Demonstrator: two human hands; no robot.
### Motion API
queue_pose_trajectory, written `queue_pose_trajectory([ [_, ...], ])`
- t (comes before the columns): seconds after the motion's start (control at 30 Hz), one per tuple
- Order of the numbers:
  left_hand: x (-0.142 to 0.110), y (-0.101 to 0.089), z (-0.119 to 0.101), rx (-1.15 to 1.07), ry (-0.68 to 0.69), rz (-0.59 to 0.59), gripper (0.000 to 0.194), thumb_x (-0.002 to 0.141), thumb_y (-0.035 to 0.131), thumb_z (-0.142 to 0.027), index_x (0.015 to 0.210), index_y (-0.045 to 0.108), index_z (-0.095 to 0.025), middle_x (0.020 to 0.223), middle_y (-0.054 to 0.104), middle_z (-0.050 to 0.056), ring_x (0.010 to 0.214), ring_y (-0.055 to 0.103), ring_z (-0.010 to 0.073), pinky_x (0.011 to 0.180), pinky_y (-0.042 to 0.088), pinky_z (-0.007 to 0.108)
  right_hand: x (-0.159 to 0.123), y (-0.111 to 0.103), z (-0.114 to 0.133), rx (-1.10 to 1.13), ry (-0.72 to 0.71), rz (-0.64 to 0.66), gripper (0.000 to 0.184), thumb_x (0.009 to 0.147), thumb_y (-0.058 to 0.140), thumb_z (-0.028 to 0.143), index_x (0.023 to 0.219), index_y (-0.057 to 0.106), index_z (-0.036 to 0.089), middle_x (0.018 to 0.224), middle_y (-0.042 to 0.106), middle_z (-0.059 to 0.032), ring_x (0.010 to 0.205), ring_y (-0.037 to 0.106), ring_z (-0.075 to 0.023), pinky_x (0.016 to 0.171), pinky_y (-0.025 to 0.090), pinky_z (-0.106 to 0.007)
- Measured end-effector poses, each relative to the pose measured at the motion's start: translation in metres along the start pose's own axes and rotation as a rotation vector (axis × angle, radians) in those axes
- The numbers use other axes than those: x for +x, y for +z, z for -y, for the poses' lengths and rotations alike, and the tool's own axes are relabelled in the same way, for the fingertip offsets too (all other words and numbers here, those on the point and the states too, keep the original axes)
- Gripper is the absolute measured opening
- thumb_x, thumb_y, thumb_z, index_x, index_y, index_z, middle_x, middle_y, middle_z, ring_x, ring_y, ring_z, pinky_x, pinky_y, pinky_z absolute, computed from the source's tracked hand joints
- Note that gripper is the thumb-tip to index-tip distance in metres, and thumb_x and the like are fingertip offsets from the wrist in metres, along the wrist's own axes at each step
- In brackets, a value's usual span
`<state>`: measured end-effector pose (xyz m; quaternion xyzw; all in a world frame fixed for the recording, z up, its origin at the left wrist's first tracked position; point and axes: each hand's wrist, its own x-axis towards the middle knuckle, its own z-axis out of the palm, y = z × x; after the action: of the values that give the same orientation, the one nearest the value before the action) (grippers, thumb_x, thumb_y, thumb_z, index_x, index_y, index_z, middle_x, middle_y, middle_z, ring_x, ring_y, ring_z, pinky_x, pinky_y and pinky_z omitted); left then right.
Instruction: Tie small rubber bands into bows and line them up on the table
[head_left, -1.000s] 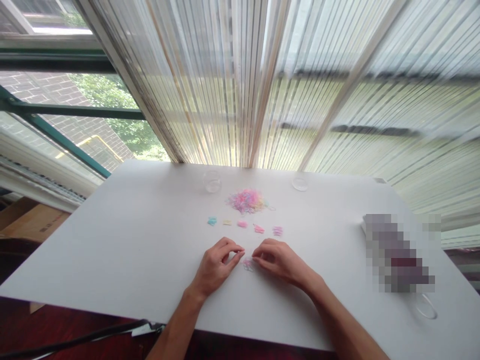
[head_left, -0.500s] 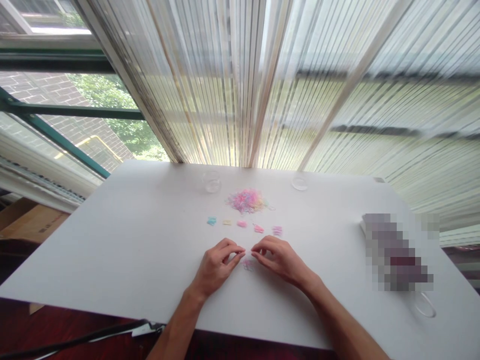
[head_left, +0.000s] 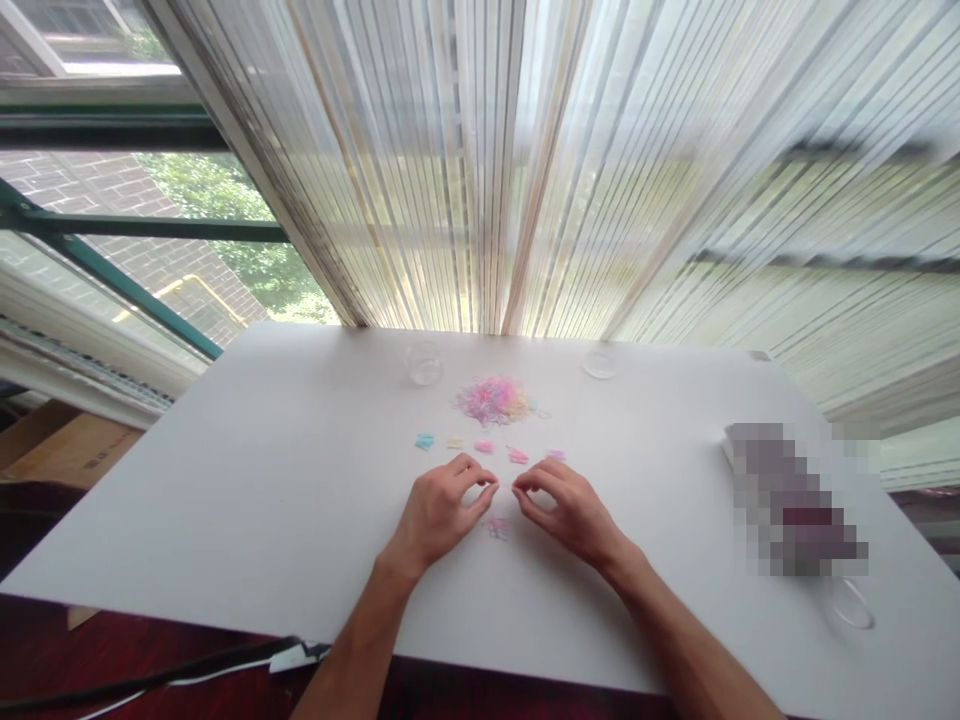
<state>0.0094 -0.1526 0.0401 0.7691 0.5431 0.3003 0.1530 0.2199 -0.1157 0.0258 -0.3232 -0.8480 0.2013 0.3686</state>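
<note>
My left hand (head_left: 450, 505) is pinched, thumb against forefinger, over the middle of the table. Facing it across a small gap, my right hand (head_left: 566, 505) is pinched the same way. Whatever is between the fingertips is too small to make out. Just below the fingertips lies a small cluster of pink and grey-blue bands (head_left: 496, 526), which look like little elastic bands. Beyond my hands runs a row of small sorted groups: blue bands (head_left: 424, 441), yellow bands (head_left: 455, 443), pink bands (head_left: 484, 446), coral-pink bands (head_left: 517, 455) and purple bands (head_left: 555, 455), the last partly behind my right hand.
A mixed pile of pastel bands (head_left: 495, 400) sits behind the row. At the back stand a clear round container (head_left: 425, 365) and a clear shallow lid or dish (head_left: 600, 365). A blurred-out dark object (head_left: 791, 500) with a white loop (head_left: 853, 603) lies at right on the white table (head_left: 262, 500).
Both hands have shifted slightly away from me, toward the row, and the gap between the fingertips is a little higher. My right hand now covers part of the purple group.
</note>
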Motion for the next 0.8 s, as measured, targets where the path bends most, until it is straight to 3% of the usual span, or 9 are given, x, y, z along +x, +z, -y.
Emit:
queue_pose_trajectory([
  [0.2,0.067,-0.008,-0.023,-0.026,0.003,0.131,0.011,0.092,0.064,-0.025,0.090,0.075,-0.023,0.090,0.069,-0.001,0.071,0.061,0.0129,0.064,0.044,0.024,0.005,-0.013,-0.008,-0.079,0.099,-0.275,0.008,0.094,0.061,0.018,0.090,0.066,0.022,0.077,0.066,-0.0019,0.071,0.062,-0.0164,0.062,0.050,-0.028],
  [0.37,0.098,-0.004,-0.018,-0.249,0.079,0.194,0.012,0.088,0.066,-0.025,0.085,0.077,-0.022,0.081,0.071,0.000,0.065,0.057,0.0129,0.060,0.045,0.024,0.007,-0.027,-0.016,-0.105,0.153,-0.345,0.007,0.094,0.061,0.019,0.089,0.066,0.021,0.077,0.069,-0.0023,0.071,0.062,-0.0167,0.059,0.049,-0.029],
  [0.47,0.098,-0.003,-0.005,-0.282,0.089,0.210,0.010,0.085,0.068,-0.025,0.081,0.077,-0.022,0.074,0.069,-0.001,0.063,0.053,0.0129,0.057,0.044,0.024,0.007,-0.025,-0.016,-0.084,0.155,-0.315,0.008,0.095,0.060,0.021,0.089,0.066,0.022,0.078,0.069,-0.0033,0.073,0.062,-0.0174,0.060,0.050,-0.029],
  [0.6,0.085,-0.011,0.019,-0.291,0.090,0.188,0.009,0.086,0.069,-0.024,0.084,0.077,-0.021,0.080,0.070,-0.001,0.062,0.049,0.0109,0.059,0.043,0.023,0.005,-0.020,-0.014,-0.046,0.163,-0.247,0.010,0.095,0.058,0.023,0.091,0.067,0.022,0.081,0.068,-0.0040,0.074,0.063,-0.0179,0.066,0.053,-0.031],
  [0.73,0.063,-0.024,0.057,-0.302,0.070,0.062,0.012,0.090,0.069,-0.028,0.090,0.079,-0.021,0.081,0.068,0.000,0.057,0.041,0.0086,0.054,0.040,0.022,0.004,-0.017,-0.014,-0.025,0.175,-0.219,0.012,0.096,0.057,0.021,0.089,0.067,0.022,0.080,0.067,-0.0037,0.075,0.062,-0.0177,0.070,0.054,-0.031],
  [0.8,0.053,-0.028,0.074,-0.307,0.081,-0.008,0.015,0.091,0.070,-0.032,0.092,0.080,-0.021,0.078,0.066,0.001,0.059,0.047,0.0090,0.054,0.041,0.021,0.003,-0.016,-0.014,-0.020,0.176,-0.201,0.012,0.096,0.057,0.021,0.089,0.067,0.022,0.078,0.066,-0.0033,0.075,0.062,-0.0176,0.070,0.053,-0.031],
])
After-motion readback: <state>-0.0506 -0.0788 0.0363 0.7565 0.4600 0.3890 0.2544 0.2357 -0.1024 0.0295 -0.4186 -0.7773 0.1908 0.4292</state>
